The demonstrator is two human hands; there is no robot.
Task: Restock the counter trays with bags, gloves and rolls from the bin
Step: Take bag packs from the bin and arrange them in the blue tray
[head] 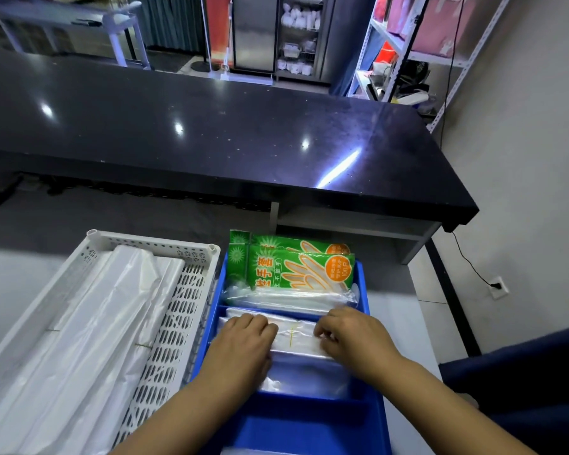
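In the lower middle of the frame, a blue divided tray sits on the pale desk, and both hands are down in its middle compartment on a bundle of clear bags tied with a thin yellowish band. The left hand lies curled, knuckles up, over the bundle's left end; the right hand pinches the right end with its fingers bent narrow. Neither is lifting; they look to be seating the bundle flat. Behind it, in the tray's far compartment, stand green packets of gloves above more clear film. To the left, just beside the blue tray, a white perforated basket holds long white bags.

To finish the step well, I would press both ends down evenly so the slippery film does not bow or ride over the divider, keep the band centred, and release only once the bundle lies level. The nearest compartment appears mostly unfilled.
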